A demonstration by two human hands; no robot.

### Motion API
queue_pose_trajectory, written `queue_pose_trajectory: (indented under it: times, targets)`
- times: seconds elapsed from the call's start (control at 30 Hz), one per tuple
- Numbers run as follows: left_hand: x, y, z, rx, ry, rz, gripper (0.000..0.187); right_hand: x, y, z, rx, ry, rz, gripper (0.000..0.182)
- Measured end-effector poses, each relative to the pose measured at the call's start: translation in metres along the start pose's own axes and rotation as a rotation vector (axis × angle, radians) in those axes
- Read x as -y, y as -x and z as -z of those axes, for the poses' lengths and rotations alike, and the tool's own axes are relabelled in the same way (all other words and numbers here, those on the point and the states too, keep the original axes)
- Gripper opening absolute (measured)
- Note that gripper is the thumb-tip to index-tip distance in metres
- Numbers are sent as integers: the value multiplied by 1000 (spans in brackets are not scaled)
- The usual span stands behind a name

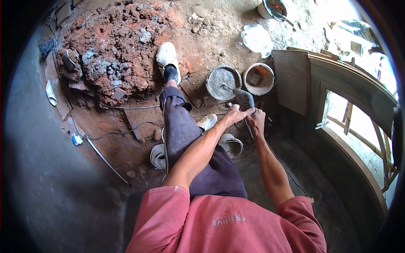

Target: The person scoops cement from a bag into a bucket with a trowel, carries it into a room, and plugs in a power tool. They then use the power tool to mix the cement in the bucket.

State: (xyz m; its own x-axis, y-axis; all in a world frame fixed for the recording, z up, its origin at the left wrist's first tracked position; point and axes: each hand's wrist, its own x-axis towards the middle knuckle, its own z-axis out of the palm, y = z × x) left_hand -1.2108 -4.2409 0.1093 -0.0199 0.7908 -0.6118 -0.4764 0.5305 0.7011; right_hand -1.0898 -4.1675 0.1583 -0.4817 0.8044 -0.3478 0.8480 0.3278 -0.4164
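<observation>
Both of my hands are on a power drill point(244, 98) whose shaft runs down into a bucket point(208, 86) of wet grey cement mix point(220, 80). My left hand point(236, 114) is closed at the near side of the drill, its thumb reaching across toward my other hand; its fingers are partly hidden. Wrapped around the rear grip is my right hand point(256, 119). The drill's cable trails down past my right forearm. Close to the right of the mix stands a second bucket point(273, 80) with reddish contents.
A large mound of reddish rubble point(114, 55) rises at the left. Behind lie a white plastic bag point(257, 40) and another bucket point(261, 12). White containers point(158, 157) sit by my legs. A wooden window frame point(354, 164) leans at right. Cables point(114, 135) cross the ground.
</observation>
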Motion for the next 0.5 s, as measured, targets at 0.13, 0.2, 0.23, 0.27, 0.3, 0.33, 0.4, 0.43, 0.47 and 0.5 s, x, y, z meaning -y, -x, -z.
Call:
queue_pose_trajectory:
  times: [0.13, 0.2, 0.23, 0.27, 0.3, 0.33, 0.4, 0.43, 0.47, 0.5]
  targets:
    - [8, 1, -4, -16, 65, 26, 69, -5, 2, -4, -9, 104, 31, 35]
    - [-3, 8, 1, -4, 87, 36, 73, 2, 3, -2, -3, 10, -68, 32]
    - [1, 6, 0, -14, 116, 58, 74, 6, 2, 3, -4, 9, -72, 32]
    - [6, 4, -3, -22, 147, 80, 75, 9, 1, 10, 64, -2, -112, 31]
    - [1, 4, 1, 66, 145, 189, 60, 9, -1, 15, 132, -12, -147, 30]
    - [-6, 3, 3, 61, 146, 184, 60, 9, -3, 15, 132, -11, -140, 30]
    - [-8, 6, 6, 109, 274, 362, 67, 16, -2, 15, 151, 39, -132, 29]
    - [-6, 8, 2, 39, 324, 283, 68, 20, -2, 14, 155, 37, -133, 29]
    - [-3, 11, 0, 41, 326, 288, 68, 23, -1, 14, 129, 14, -111, 30]
    - [-11, 13, 2, 64, 407, 316, 67, 27, -4, 15, 100, -8, -85, 31]
